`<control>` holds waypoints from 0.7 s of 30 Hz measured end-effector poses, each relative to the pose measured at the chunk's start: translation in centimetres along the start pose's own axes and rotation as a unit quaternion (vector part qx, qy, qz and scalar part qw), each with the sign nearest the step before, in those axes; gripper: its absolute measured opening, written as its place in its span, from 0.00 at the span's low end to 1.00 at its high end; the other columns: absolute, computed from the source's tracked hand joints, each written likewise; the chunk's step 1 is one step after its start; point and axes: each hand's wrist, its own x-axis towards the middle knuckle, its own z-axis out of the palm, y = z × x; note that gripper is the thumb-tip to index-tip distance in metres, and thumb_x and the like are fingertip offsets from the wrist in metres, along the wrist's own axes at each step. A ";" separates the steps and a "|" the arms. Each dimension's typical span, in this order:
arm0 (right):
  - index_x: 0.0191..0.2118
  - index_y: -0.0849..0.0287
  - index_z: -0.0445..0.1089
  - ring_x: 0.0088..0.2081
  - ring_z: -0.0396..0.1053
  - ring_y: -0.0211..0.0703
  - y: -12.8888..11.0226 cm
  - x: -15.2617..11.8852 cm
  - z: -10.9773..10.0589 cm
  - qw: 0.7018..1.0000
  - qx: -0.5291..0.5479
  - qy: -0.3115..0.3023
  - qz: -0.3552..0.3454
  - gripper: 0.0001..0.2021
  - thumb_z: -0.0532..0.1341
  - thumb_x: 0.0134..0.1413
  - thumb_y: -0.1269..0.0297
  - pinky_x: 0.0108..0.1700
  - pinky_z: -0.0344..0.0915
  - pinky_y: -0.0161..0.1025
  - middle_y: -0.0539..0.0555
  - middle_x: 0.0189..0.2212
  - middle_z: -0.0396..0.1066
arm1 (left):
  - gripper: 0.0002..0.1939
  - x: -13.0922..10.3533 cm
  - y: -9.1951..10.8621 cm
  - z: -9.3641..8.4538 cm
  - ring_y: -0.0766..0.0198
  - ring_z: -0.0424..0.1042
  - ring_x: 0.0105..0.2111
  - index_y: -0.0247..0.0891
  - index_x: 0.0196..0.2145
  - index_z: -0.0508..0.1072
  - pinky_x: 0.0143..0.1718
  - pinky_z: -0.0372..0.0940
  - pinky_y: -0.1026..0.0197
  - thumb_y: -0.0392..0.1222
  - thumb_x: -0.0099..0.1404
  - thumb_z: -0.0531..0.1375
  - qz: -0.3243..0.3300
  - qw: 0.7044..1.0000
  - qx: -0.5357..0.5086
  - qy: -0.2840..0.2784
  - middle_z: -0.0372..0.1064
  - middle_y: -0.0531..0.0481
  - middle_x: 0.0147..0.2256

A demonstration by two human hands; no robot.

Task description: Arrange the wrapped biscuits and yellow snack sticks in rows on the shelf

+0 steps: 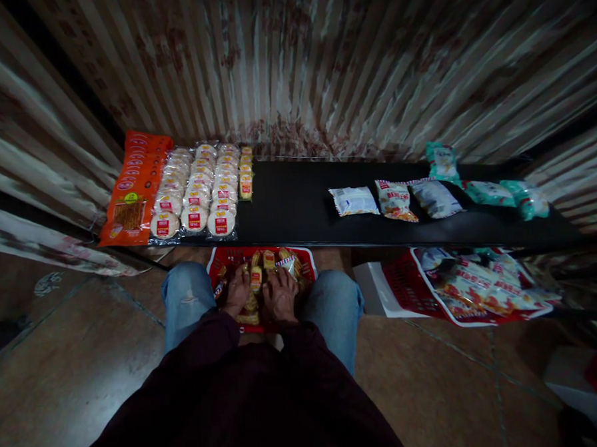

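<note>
Between my knees is a red basket (pixel 310 257) with a white rim, holding several small yellow-wrapped snack packets (pixel 256 278). My left hand (pixel 237 292) is down in its left part, fingers curled against the yellow packets. To the right, my right hand (pixel 281 295) rests on the same pile with bent fingers, its thumb beside an upright packet. Both hands look closed on packets, though their fingertips are partly hidden among the wrappers. A clear bag with a striped edge (pixel 286 264) lies just beyond my right fingers.
Above the basket runs a black shelf (pixel 292 204). On its left are an orange bag (pixel 135 185), rows of round white crackers (pixel 191 192) and a short yellow packet row (pixel 246 176). White bags (pixel 396 200) and green bags (pixel 492 193) lie right. Another red basket (pixel 406 284) holds bags.
</note>
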 end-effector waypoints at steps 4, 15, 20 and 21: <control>0.58 0.57 0.65 0.62 0.52 0.55 -0.1 -0.4 -0.4 0.999 0.013 -0.024 -0.043 0.23 0.56 0.55 0.66 0.60 0.51 0.55 0.59 0.61 0.60 | 0.23 0.2 -0.1 0.4 0.61 0.59 0.61 0.36 0.60 0.58 0.61 0.54 0.58 0.43 0.71 0.42 0.000 0.998 -0.054 0.022 0.59 0.41 0.61; 0.51 0.60 0.70 0.55 0.62 0.49 0.2 -0.3 -1.0 0.995 0.078 -0.007 -0.056 0.20 0.52 0.53 0.71 0.58 0.59 0.47 0.59 0.54 0.67 | 0.23 -0.3 0.2 -1.6 0.59 0.59 0.60 0.37 0.55 0.66 0.63 0.52 0.56 0.34 0.63 0.49 0.126 0.990 0.043 0.055 0.62 0.44 0.59; 0.52 0.61 0.70 0.48 0.69 0.49 0.7 -1.0 -0.4 0.995 0.071 -0.071 -0.023 0.19 0.55 0.55 0.68 0.51 0.65 0.44 0.61 0.46 0.72 | 0.28 -2.0 -1.4 -1.5 0.50 0.42 0.67 0.38 0.58 0.64 0.65 0.45 0.46 0.37 0.59 0.56 0.211 0.962 0.170 -0.030 0.52 0.43 0.64; 0.52 0.61 0.70 0.49 0.68 0.49 0.7 -1.2 0.0 0.993 0.077 -0.081 -0.043 0.19 0.55 0.54 0.69 0.52 0.65 0.45 0.61 0.48 0.72 | 0.30 -2.1 -1.7 -1.3 0.48 0.40 0.67 0.37 0.59 0.63 0.65 0.44 0.45 0.35 0.57 0.57 0.205 0.960 0.187 -0.038 0.51 0.42 0.65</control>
